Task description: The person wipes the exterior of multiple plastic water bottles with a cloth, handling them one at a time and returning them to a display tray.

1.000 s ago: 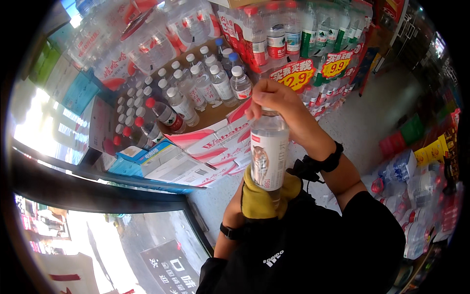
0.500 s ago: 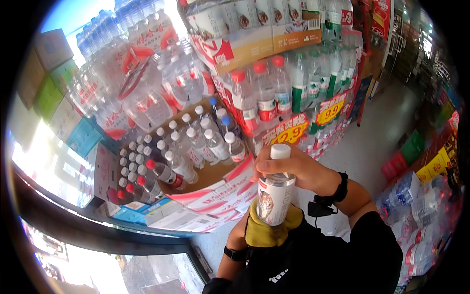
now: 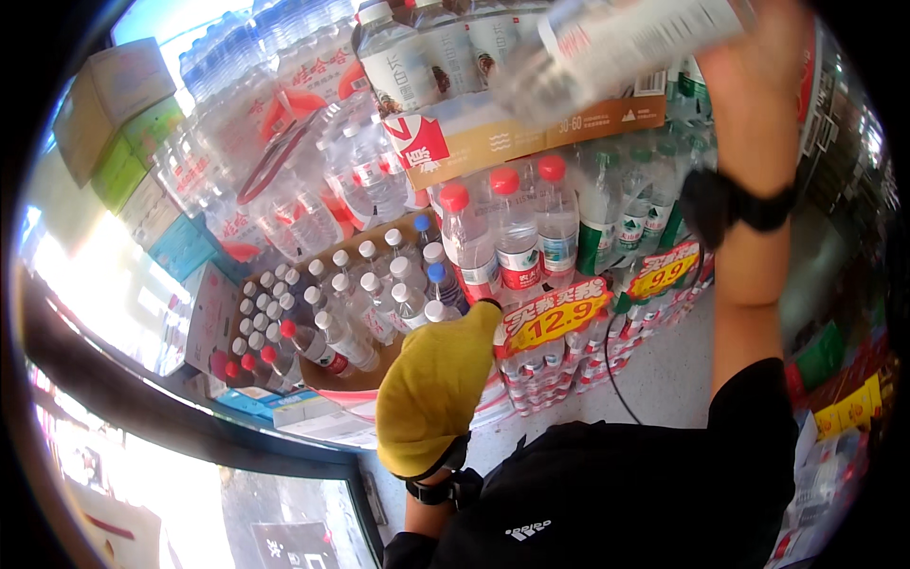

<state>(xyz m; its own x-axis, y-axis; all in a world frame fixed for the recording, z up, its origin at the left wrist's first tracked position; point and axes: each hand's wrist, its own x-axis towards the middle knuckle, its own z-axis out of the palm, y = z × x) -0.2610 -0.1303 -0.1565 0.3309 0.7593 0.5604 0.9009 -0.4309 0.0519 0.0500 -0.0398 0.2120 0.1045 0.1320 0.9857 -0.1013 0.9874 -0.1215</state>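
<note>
At the upper right, my right hand (image 3: 763, 62), smeared by motion, grips one end of a clear bottle (image 3: 645, 47) with a white label. The bottle lies tilted, nearly sideways, in front of an open carton (image 3: 536, 133) of similar white-labelled bottles (image 3: 403, 66). A yellow cloth mitt (image 3: 431, 398) covers my left hand, whose fingers are hidden inside it. That hand is raised before the front edge of a big cardboard box (image 3: 355, 379) of mixed bottles, apart from the bottle in my right hand.
Red-capped bottles (image 3: 517, 228) and green-labelled bottles (image 3: 597, 209) stand below the carton, above yellow-and-red price signs (image 3: 555, 318). Shrink-wrapped water packs (image 3: 303, 76) rise at the back left. A glass door frame (image 3: 284, 455) runs along the lower left. Wrapped bottles (image 3: 820, 484) sit at the lower right.
My right hand has lifted the bottle from the mitt up and right toward the carton. My left hand, in the mitt, has moved up and left, off the bottle.
</note>
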